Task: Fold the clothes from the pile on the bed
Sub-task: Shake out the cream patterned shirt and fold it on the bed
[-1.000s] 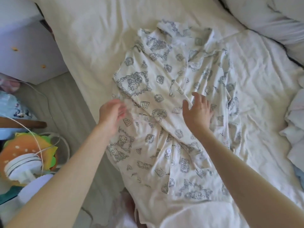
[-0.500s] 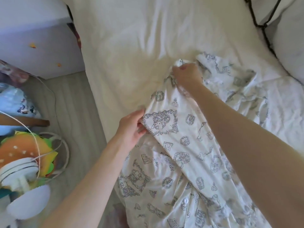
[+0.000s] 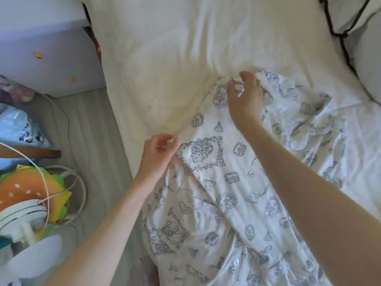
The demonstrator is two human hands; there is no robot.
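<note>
The printed pyjama top (image 3: 237, 182) is spread on the bed sheet (image 3: 175, 48) near the bed's left edge, one fold apparently laid across the body and the far side bunched. Its left edge is pinched by the left hand (image 3: 159, 150); the right hand (image 3: 245, 96) hovers at the top edge, fingers loosely curled, whether cloth is gripped cannot be told. Folding is judged early; a burger-shaped cushion (image 3: 31, 188) sits on the floor.

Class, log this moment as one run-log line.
step: straightening shirt | left hand: pinches printed pyjama shirt edge | right hand: grips far edge | surface: bed
</note>
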